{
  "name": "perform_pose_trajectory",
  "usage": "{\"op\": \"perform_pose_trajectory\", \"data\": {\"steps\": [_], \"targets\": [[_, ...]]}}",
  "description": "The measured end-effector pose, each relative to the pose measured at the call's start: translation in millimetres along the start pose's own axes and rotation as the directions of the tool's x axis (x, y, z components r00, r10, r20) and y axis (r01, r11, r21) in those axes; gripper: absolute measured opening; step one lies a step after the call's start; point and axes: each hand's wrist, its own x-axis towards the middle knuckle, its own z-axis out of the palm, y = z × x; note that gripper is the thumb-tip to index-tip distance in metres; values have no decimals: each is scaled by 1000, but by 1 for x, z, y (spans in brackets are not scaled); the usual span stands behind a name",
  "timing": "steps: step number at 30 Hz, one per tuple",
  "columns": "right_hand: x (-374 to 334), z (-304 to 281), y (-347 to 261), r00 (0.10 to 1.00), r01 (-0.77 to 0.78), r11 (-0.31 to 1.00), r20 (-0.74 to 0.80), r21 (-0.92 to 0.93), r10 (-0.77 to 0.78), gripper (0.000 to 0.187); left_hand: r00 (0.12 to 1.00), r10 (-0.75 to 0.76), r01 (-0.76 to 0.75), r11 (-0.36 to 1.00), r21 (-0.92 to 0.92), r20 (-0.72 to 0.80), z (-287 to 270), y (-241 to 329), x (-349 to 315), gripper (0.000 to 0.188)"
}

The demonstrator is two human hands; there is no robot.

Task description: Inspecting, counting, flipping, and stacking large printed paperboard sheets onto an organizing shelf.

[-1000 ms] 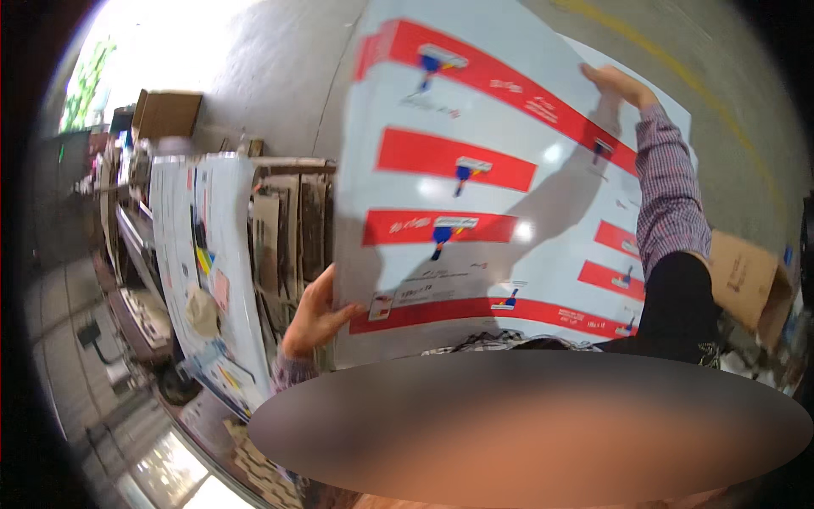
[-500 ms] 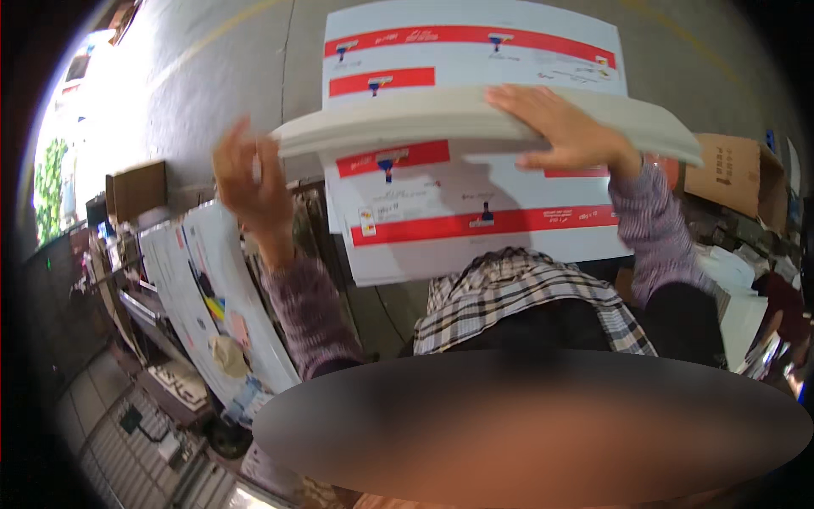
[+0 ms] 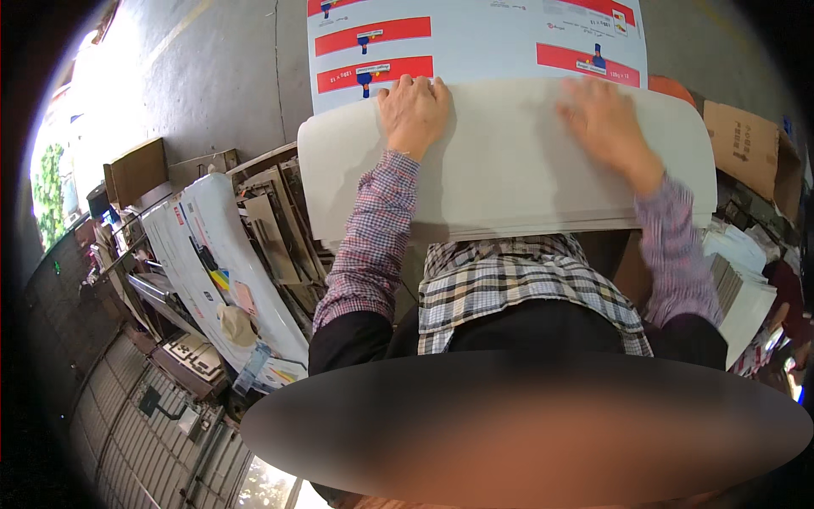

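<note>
Grey-backed printed cardboard sheets [image 3: 509,191] lie bent over in front of me, their plain side up. Beyond the fold shows the white face with red bands of a printed sheet [image 3: 483,51]. My left hand [image 3: 414,114] rests on the fold, its fingers lying over the far edge and pointing away from me. To its right, my right hand [image 3: 609,127] is over the same grey surface near the fold, fingers apart and smeared by motion. Whether it touches the cardboard is hard to tell.
At the left, a white printed sheet [image 3: 229,280] carries a beige cloth-like item [image 3: 237,325] and small things. Beside it are stacked cardboard scraps [image 3: 275,229]. An open brown carton [image 3: 742,148] stands at the right, above a stack of pale sheets [image 3: 742,293].
The raised, bent cardboard has come down toward me, grey side up. My left hand has moved from the air at the left onto the fold. My right hand has shifted right.
</note>
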Motion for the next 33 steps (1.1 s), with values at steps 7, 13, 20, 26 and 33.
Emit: {"op": "perform_pose_trajectory", "data": {"steps": [7,13,20,26,33], "targets": [[50,76,42,919,-209,978,-337,21,204,46,984,48,-36,997,74,-173,26,3,23,31],[61,91,61,913,-81,996,-399,27,85,41,950,200,-169,975,144,-238,33,-10,33,30],[3,60,174,890,-359,924,-250,129,381,37,902,-429,424,901,91,47,-70,-152,5,39],[18,116,205,821,-355,933,-457,59,341,32,850,-438,416,899,-138,-293,14,-193,12,37],[-29,58,218,881,-236,964,-392,121,264,36,791,-547,562,827,-27,-274,-74,-147,-11,74]]}}
